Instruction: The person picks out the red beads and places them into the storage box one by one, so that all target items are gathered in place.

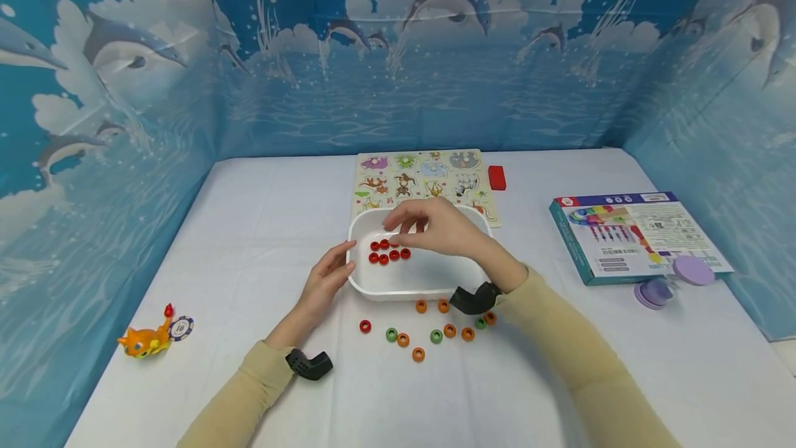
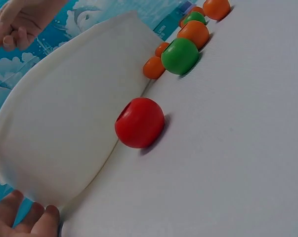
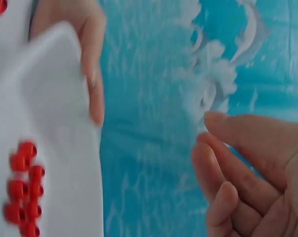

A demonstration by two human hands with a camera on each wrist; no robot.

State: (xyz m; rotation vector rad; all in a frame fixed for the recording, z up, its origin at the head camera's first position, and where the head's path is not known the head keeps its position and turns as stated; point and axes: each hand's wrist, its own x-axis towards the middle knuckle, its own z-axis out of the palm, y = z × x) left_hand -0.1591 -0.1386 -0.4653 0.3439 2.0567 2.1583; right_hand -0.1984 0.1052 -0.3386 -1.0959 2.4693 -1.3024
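Note:
My left hand [image 1: 325,281] touches the left end of a white tray [image 1: 367,287], its fingertips against the outer wall and rim. Inside the tray, several red beads [image 1: 383,259] with holes sit in two rows toward the left. My right hand [image 1: 438,228] is above the tray, over these beads. In the right wrist view, the right hand's fingers [image 3: 206,163] are loosely bent, and nothing shows between thumb and forefinger. In front of the tray lie a lone red bead [image 1: 365,326], several orange beads [image 1: 419,355] and several green beads [image 1: 437,336].
Behind the tray lies an animal puzzle board [image 1: 404,185], with a red block [image 1: 497,178] beside it. A boxed toy [image 1: 640,237] and a purple lidded container [image 1: 656,292] are at the right. At the left are an orange toy figure [image 1: 146,342] and a poker chip [image 1: 182,328].

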